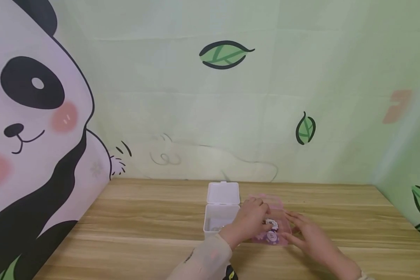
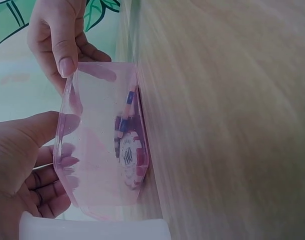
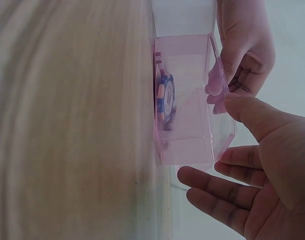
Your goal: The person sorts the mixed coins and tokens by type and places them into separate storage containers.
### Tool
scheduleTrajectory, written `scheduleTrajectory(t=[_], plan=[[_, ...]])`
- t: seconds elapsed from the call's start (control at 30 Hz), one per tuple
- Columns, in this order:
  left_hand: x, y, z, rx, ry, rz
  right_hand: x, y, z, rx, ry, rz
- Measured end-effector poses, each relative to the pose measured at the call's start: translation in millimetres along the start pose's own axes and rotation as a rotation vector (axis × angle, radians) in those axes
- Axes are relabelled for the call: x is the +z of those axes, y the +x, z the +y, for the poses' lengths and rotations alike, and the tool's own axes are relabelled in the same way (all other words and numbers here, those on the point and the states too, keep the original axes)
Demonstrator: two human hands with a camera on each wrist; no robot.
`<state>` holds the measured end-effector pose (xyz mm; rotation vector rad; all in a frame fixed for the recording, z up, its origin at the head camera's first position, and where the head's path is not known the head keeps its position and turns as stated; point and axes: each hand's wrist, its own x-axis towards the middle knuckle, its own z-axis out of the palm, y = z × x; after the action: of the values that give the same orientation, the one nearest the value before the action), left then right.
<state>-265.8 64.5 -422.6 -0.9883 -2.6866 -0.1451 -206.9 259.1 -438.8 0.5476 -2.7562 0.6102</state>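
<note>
A translucent pink box (image 1: 283, 225) stands on the table with its lid (image 1: 271, 202) folded back. Several poker chips (image 1: 271, 237) lie on its bottom, and some appear in the left wrist view as a white-and-red chip (image 2: 127, 160) and a blue-edged one. My left hand (image 1: 250, 217) reaches over the rim, its thumb and fingertips dipping inside above the chips. Nothing shows between those fingers in the wrist views. On the box's right side my right hand (image 1: 311, 235) steadies it, thumb (image 3: 247, 112) at the rim and fingers against the outer wall.
Left of the pink box stands a white box (image 1: 210, 217) with its lid (image 1: 223, 193) open and some small pale discs inside. Behind the wooden table (image 1: 143, 221) hangs a cloth backdrop (image 1: 161, 97) with a panda and leaves.
</note>
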Motion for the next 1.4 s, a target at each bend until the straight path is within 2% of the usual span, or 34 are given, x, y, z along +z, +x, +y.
scheduleTrajectory(t=[0.13,0.17,0.2,0.37,0.4,0.43,0.77,1.0,1.27,1.4], plan=[[-2.6,-3.5,-3.4,0.014,-0.013,0.049,-0.2,2.5,-2.2,0.004,0.008,-0.013],[2.4,-2.7,-6.3,0.027,-0.010,0.072,-0.4,3.1,-2.8,0.005,0.011,-0.017],[1.3,-3.5,-6.8,0.028,-0.010,0.077,-0.6,3.7,-3.3,0.004,0.014,-0.019],[-1.6,-5.3,-9.4,0.019,-0.011,0.069,0.0,6.1,-5.0,0.003,0.020,-0.022],[-7.6,-7.0,-7.7,0.009,-0.014,0.051,-0.1,6.4,-5.4,0.003,0.022,-0.020],[-7.4,-7.1,-8.3,0.008,-0.008,0.050,0.0,6.7,-5.9,0.004,0.025,-0.017],[-12.2,-11.4,-11.7,-0.008,-0.025,0.058,-2.4,9.8,-7.5,0.021,0.060,-0.041],[-15.5,-15.9,-11.5,0.014,0.011,0.074,0.1,7.2,-4.2,-0.012,0.037,0.001],[-22.5,-29.2,-14.5,0.002,-0.020,0.060,0.6,3.5,-0.7,-0.019,0.032,0.003],[-28.8,-38.6,-18.6,-0.024,0.010,0.059,1.2,3.4,-1.3,-0.027,0.000,0.002]])
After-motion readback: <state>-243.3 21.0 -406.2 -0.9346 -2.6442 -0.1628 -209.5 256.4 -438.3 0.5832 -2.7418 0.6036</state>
